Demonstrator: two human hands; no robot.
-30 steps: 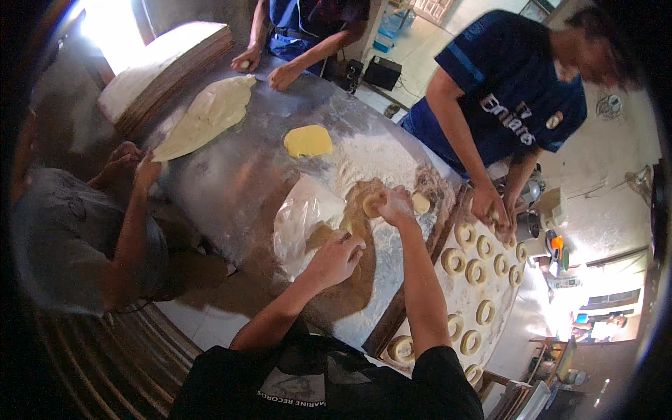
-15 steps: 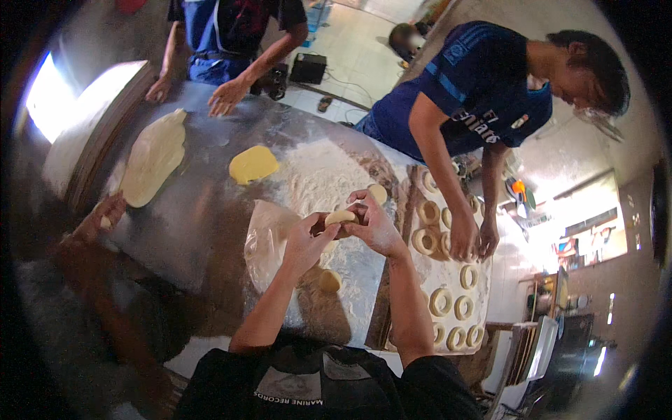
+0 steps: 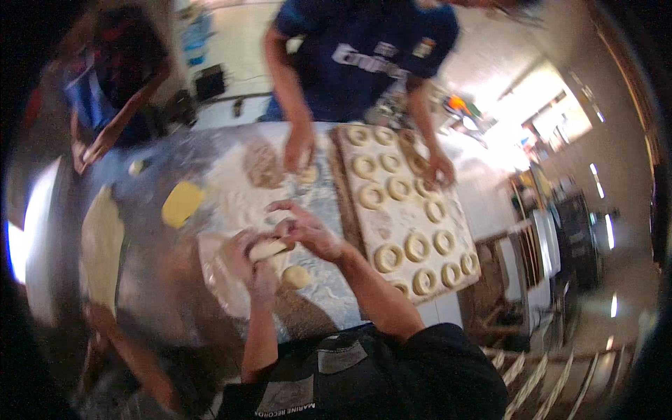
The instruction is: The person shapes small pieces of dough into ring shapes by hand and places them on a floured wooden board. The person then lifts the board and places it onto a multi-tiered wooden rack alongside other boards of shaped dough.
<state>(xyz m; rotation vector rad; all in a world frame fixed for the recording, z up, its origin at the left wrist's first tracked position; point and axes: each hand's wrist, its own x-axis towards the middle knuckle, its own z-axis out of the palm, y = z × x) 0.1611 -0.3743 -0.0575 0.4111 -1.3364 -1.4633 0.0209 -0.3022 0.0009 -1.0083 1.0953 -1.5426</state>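
A pale piece of dough (image 3: 269, 249) is held above the floured table; motion blur hides its full shape. My left hand (image 3: 250, 260) is closed round its left side. The fingertips of my right hand (image 3: 311, 234) pinch its right end, while one finger sticks out to the left. Just below my right hand, a round dough ball (image 3: 295, 277) lies on the table. A clear plastic sheet or bag (image 3: 222, 276) lies beside my left hand.
Rings of dough (image 3: 416, 248) stand on a floured board (image 3: 383, 227) at the right. Across the table, a co-worker's hand (image 3: 299, 148) is near another dough piece. A yellow flat piece (image 3: 183, 203) and a long dough sheet (image 3: 101, 245) lie left, near other people's arms.
The view has swung right, so the ring board shows more fully. My right hand's finger has stretched out. The co-worker opposite now has one hand at the flour and one over the board.
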